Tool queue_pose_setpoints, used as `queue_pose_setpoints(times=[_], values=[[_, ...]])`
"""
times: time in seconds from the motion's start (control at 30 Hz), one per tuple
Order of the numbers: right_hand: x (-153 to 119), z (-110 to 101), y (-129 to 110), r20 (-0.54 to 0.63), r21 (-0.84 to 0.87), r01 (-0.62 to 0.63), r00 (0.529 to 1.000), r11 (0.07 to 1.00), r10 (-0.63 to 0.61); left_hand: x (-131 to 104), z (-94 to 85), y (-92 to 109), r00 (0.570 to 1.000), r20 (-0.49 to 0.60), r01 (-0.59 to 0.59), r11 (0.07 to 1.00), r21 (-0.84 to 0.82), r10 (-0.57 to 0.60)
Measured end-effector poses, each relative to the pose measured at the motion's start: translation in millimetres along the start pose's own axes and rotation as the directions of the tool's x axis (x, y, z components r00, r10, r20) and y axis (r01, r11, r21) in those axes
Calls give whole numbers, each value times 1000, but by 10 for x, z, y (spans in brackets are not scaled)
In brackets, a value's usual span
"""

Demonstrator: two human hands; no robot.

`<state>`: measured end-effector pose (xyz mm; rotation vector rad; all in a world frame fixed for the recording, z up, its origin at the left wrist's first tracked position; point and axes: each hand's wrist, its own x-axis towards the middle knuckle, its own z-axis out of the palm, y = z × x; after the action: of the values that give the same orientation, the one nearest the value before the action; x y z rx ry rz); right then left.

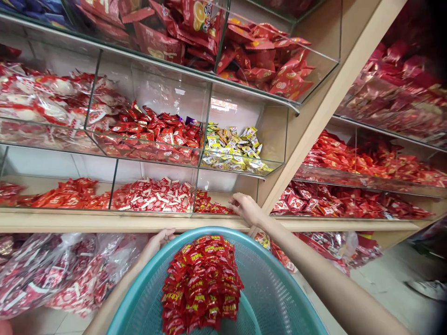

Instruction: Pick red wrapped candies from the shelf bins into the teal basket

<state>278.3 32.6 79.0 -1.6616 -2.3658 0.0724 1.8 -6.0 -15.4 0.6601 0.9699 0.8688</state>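
A teal plastic basket (279,279) with a heap of red wrapped packets (202,284) in it fills the bottom centre. My left hand (159,242) is at the basket's upper left rim, below the shelf edge, its fingers partly seen; whether it grips the rim is unclear. Over the front edge of the lowest shelf reaches my right hand (244,208), fingers curled, beside a small compartment of red packets (211,204). Anything between its fingertips is too small to make out.
Clear-walled shelf compartments hold red-and-white sweets (157,195), yellow packets (237,144) and red packets (157,132). A slanting wooden post (314,116) stands at the right. Filled plastic bags (70,270) lie beneath the shelf.
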Motion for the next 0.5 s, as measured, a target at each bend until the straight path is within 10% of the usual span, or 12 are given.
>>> queue_pose_setpoints(times=[0.27,0.5], values=[[514,181,148,363,-91,-235,897,968,252,35,-37,18,997,75,33,999,-2,-33],[550,310,250,247,-41,-261,933,965,263,86,-64,-18,1000,19,22,1000,-14,-21]])
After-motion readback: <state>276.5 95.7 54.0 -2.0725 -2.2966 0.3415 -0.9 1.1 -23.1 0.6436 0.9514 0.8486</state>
